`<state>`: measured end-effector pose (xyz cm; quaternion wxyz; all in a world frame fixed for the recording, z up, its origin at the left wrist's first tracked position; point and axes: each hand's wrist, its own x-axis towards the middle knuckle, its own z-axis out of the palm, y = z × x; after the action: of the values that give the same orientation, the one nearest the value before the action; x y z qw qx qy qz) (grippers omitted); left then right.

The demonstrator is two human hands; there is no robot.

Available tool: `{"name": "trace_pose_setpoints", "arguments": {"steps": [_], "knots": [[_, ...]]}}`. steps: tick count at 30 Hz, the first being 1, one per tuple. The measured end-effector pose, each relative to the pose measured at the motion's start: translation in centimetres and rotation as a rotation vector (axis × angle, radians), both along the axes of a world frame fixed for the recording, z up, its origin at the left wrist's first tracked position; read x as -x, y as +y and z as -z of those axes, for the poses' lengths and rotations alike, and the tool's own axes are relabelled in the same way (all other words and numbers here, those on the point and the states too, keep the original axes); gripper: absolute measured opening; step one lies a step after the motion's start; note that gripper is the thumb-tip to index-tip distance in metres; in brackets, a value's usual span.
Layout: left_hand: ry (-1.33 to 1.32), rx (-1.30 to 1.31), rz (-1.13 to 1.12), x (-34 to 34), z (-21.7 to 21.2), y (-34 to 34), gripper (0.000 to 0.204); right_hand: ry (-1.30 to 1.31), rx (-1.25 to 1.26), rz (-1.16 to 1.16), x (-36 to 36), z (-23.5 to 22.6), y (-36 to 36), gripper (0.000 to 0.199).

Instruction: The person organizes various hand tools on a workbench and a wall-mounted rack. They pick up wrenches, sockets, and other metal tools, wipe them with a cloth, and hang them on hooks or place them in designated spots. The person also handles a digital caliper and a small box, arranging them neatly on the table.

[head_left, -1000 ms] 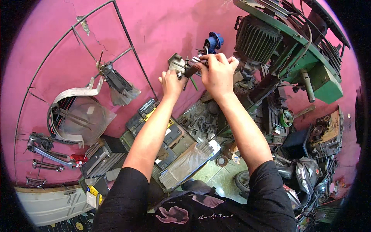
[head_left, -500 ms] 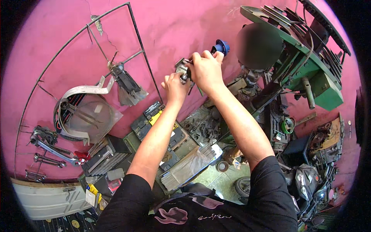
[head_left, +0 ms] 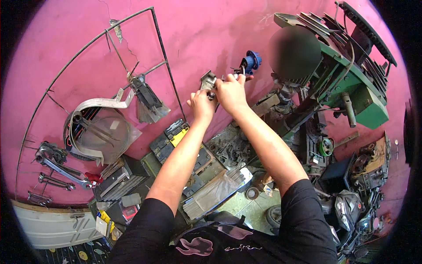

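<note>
Above left hand [head_left: 202, 105]: metal bracket [head_left: 208, 81] stood.
Left hand: curled round metal piece [head_left: 211, 95].
Right hand [head_left: 231, 94]: was curled; hold unclear.

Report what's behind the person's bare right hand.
Beyond the bare right hand, a blue, round-flanged part and the pink painted wall show. Whatever lies directly behind the hand is covered, so unseen.

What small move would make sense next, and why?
Probably ease the right hand slightly aside, with the left hand steady. They sit close together, the left curled at a small dark metal part near the pale metal bracket; the right's fingertips are largely hidden, so any contact is hard to judge.
</note>
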<state>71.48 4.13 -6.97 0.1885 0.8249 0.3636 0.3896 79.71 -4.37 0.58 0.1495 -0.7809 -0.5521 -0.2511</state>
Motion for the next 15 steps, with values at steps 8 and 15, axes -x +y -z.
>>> {"name": "trace_pose_setpoints", "arguments": {"steps": [8,15], "knots": [[0.069,0.148,0.058,0.4,1.7,0.0,0.026,-0.136,0.046,0.05,-0.2,4.8,0.4,0.013],[-0.123,0.01,0.359,12.5,3.6,-5.9,0.026,-0.099,-0.201,0.201,5.1,6.3,-4.1,0.059]]}}
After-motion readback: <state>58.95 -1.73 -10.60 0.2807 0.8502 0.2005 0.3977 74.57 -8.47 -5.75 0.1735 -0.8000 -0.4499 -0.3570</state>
